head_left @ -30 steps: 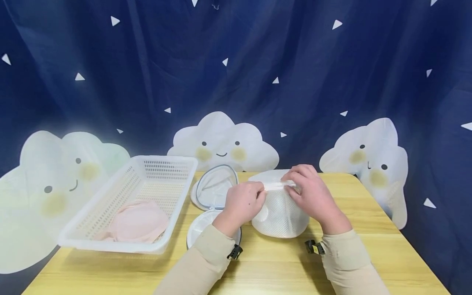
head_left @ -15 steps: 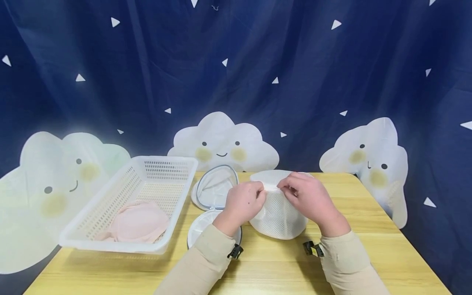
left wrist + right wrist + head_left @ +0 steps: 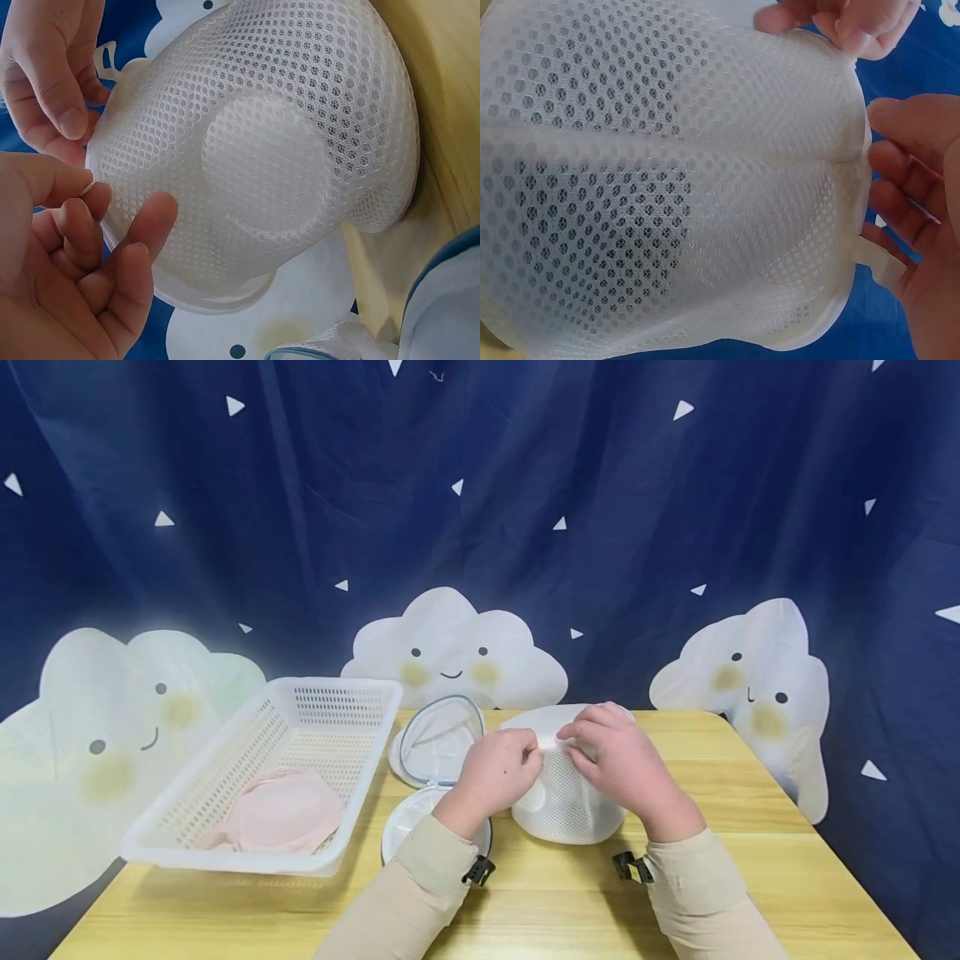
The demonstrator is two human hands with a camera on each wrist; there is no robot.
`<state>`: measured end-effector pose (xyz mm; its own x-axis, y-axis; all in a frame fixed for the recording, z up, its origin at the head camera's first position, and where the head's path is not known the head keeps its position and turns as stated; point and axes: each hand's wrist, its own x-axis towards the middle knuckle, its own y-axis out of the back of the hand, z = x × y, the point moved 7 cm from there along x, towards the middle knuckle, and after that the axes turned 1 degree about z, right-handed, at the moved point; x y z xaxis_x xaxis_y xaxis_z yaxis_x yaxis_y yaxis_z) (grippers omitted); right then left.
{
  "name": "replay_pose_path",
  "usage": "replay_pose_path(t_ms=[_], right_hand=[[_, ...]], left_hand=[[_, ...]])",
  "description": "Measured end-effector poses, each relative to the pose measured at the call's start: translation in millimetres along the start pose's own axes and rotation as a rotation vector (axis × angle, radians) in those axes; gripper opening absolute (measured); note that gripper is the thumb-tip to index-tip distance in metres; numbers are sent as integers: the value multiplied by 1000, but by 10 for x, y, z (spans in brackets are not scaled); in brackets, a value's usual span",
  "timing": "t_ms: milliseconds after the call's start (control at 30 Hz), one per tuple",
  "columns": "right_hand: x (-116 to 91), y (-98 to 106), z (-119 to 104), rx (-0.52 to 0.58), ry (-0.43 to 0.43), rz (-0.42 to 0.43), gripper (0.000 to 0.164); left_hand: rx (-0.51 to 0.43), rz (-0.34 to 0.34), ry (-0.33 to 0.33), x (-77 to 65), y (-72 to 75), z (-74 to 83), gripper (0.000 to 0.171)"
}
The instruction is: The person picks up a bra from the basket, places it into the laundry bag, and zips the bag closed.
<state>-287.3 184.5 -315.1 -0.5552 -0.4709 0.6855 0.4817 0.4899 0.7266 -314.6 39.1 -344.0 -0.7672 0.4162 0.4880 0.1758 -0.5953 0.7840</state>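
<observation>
A white mesh laundry bag (image 3: 567, 806) with a rounded, stiff shape stands on the table in front of me in the head view. My left hand (image 3: 498, 770) pinches the near left end of its seamed upper edge, thumb against forefinger. Close by on the same edge, my right hand (image 3: 618, 760) pinches the seam between thumb and fingertips. A small fabric loop (image 3: 881, 264) sticks out from the bag's rim beside my right palm in the right wrist view. Whether a zip slider lies under the right fingertips is hidden.
Left of the bag, an unzipped mesh bag (image 3: 442, 739) with dark blue edging lies spread, partly behind my left arm. A white plastic basket (image 3: 345, 827) at the left holds a pale pink bra (image 3: 283, 812). A starry blue curtain (image 3: 480, 510) hangs behind the table (image 3: 750, 827).
My right hand has moved left along the bag's upper edge toward my left hand, and its fingers have spread slightly. My left hand has stayed in place.
</observation>
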Motion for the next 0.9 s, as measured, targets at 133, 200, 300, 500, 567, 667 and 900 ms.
replay_pose_path(t_ms=[133, 200, 300, 500, 567, 667, 900], right_hand=[[1, -41, 0, -13, -39, -62, 17], [-2, -61, -7, -19, -49, -85, 17], [-3, -84, -24, -24, -47, -97, 17], [0, -112, -64, -33, -24, -93, 20], [-3, -116, -68, -33, -25, -91, 20], [-6, -124, -67, -32, -26, -92, 20], [-19, -150, -65, -18, -33, -107, 19]], left_hand=[[6, -8, -9, 3, -5, 9, 28], [4, -14, -12, 3, -7, 13, 28], [7, -19, -17, 1, -9, 22, 28], [23, -36, -46, -4, 6, 69, 29], [24, -41, -52, -5, 9, 81, 29], [25, -41, -63, -8, 13, 92, 29], [44, -38, -86, -8, 4, 102, 31]])
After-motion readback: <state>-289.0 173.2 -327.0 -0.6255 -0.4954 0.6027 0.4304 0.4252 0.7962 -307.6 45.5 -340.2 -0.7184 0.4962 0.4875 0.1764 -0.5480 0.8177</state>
